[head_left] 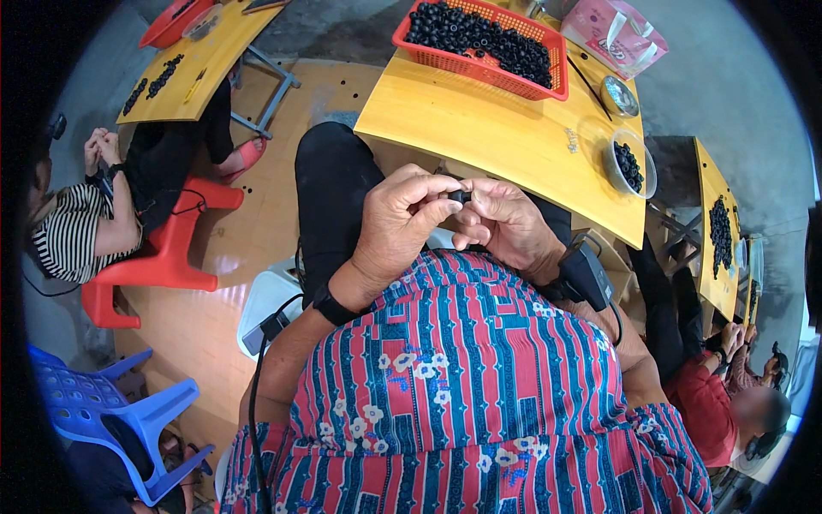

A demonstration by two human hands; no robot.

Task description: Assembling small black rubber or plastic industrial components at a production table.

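Note:
Just in front of my chest, a small black round part (460,196) sits pinched between both hands. The thumb and fingertips of my left hand (402,214) are closed on its left side. From the right, the fingertips of my right hand (514,221) press on the same part, the other fingers curled. Fingers cover most of it, so its exact shape cannot be made out. Beyond my hands stands the yellow table (462,128), and a clear plastic bowl (649,176) holding black parts (628,166) rests at its right side.
A red basket (497,79) full of black rings (479,38) stands at the table's far side. Near it are a thin black rod (589,87), a round metal container (619,96), tiny pale pieces (572,140) and a pink bag (615,36). A blue stool (111,411) is behind left; people sit both sides.

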